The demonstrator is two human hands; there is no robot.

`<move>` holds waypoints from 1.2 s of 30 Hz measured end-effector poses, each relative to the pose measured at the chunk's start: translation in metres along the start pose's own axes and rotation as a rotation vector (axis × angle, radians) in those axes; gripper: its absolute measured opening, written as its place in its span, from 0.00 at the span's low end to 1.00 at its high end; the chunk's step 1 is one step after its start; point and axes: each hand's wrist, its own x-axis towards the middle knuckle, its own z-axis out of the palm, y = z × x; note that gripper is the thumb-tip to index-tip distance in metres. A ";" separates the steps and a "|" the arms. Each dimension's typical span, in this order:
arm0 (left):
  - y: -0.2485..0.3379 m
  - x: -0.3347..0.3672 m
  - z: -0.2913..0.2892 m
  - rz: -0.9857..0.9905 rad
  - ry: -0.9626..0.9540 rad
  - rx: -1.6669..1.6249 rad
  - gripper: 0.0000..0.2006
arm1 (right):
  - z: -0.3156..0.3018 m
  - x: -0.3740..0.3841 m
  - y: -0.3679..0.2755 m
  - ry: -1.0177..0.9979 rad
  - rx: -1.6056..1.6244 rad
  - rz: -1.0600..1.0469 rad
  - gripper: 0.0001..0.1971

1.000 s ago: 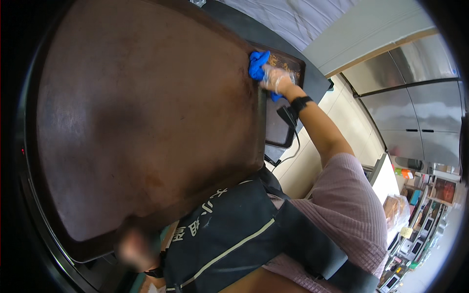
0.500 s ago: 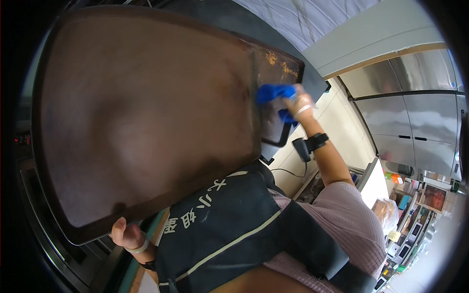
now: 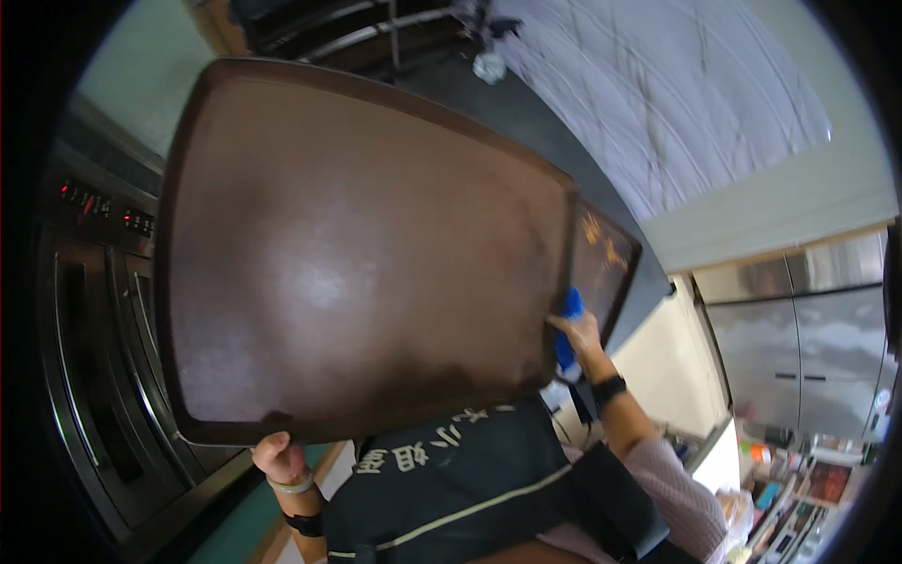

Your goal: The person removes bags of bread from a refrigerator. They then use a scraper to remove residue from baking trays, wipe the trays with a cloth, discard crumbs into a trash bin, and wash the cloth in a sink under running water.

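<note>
A large brown baking tray (image 3: 376,254) with a raised rim is lifted and tilted in front of me. My left hand (image 3: 280,461) grips its near left corner, thumb over the rim and the other fingers hidden beneath. At the tray's right edge my right hand (image 3: 583,338) is closed on the rim, with a blue cloth (image 3: 571,303) bunched in the same grasp. Partly covered by the lifted tray, a second dark tray (image 3: 599,273) with orange-brown crumbs or residue lies on the dark grey table (image 3: 540,141).
An oven (image 3: 103,348) with red-lit controls stands at the left. White patterned fabric (image 3: 648,85) spreads at the far side. Stainless steel cabinets (image 3: 780,329) stand right, beyond pale floor. Shelves of packages (image 3: 799,498) fill the lower right; a metal rack is at the top.
The upper tray has risen and shifted right in view. My right hand has gone from wiping near the lower tray to holding the upper tray's edge. My left hand now grips the corner.
</note>
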 end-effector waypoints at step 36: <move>0.252 0.303 -0.289 -0.244 0.834 0.025 0.31 | 0.653 0.171 -0.477 -0.122 -0.775 -1.090 0.10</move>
